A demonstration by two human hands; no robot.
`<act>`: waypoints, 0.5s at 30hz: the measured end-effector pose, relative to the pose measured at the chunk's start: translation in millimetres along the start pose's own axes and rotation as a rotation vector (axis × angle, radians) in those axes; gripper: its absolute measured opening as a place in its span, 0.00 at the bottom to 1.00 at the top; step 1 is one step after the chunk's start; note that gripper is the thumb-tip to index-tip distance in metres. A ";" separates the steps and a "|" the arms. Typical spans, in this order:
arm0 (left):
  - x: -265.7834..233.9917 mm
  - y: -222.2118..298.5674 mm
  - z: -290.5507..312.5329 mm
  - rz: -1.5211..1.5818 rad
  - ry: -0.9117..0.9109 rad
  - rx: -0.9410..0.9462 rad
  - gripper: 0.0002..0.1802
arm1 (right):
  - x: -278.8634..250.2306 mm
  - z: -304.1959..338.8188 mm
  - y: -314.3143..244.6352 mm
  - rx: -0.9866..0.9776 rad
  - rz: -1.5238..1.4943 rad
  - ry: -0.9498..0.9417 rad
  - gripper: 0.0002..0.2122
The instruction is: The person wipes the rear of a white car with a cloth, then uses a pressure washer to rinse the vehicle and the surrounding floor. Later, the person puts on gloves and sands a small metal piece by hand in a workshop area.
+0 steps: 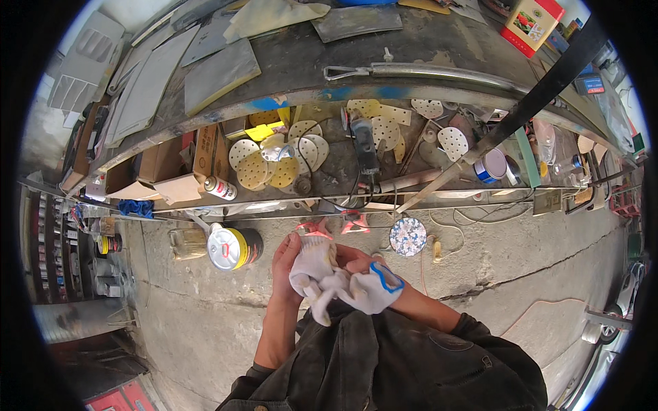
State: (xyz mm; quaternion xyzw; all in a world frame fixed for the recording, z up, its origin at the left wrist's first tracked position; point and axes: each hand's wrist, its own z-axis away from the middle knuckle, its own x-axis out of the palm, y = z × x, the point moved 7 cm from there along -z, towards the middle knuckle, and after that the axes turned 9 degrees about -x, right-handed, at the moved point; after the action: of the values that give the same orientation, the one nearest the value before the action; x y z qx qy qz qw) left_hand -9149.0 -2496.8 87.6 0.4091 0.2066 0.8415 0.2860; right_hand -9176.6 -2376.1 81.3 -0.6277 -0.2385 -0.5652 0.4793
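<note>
Gloves: a pale, bunched knit bundle (330,282) hung in front of the dark jacket (346,356), held between both hands above the floor (199,301). How many gloves it made up could not be told through the folds.
Left hand: the left hand (286,262) pinched the bundle's upper left side, near a ribbed stretch, thumb and fingers closed on the cloth.
Right hand: the right hand (352,257) was against the far side of the bundle; cloth covered most of its fingers, so whether they pinched or lay loose could not be told.
Blue trim: the blue-edged opening (389,277) lay just in front of the right forearm (426,308), its rim bent out of round.
Feel: the knit looked light, soft and limp, likely grippy rather than slippery, and hard to break; loose folds seemed apt to twist or snag on fingers.
Best hold: the ribbed part or the blue rim seemed the surest place to take it, the dangling ends the poorest.
Counter: the counter (288,63) beyond bore grey panels (223,77) and a metal rod (445,72).
Shelf: sanding discs (252,168), a sander (365,147) and a spray can (221,188) lay beneath it.
Floor: a bucket (227,248) stood left, a floral stool (408,237) right.
</note>
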 end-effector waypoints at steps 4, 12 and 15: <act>-14.2 12.1 -0.4 -0.072 0.108 0.326 0.08 | -4.8 14.9 -5.5 0.015 -0.020 0.183 0.38; -33.1 42.2 8.3 -0.205 0.158 0.545 0.09 | -95.4 40.1 -21.6 -0.227 0.284 0.326 0.19; -26.7 38.4 11.7 -0.332 0.148 0.588 0.10 | -113.2 40.3 -39.9 -0.364 0.219 0.543 0.16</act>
State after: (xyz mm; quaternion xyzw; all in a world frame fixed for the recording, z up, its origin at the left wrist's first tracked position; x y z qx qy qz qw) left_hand -9138.1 -2541.7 101.6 0.3727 0.5243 0.7153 0.2732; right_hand -9218.8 -2296.5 -7.7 -0.5516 0.0712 -0.6901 0.4631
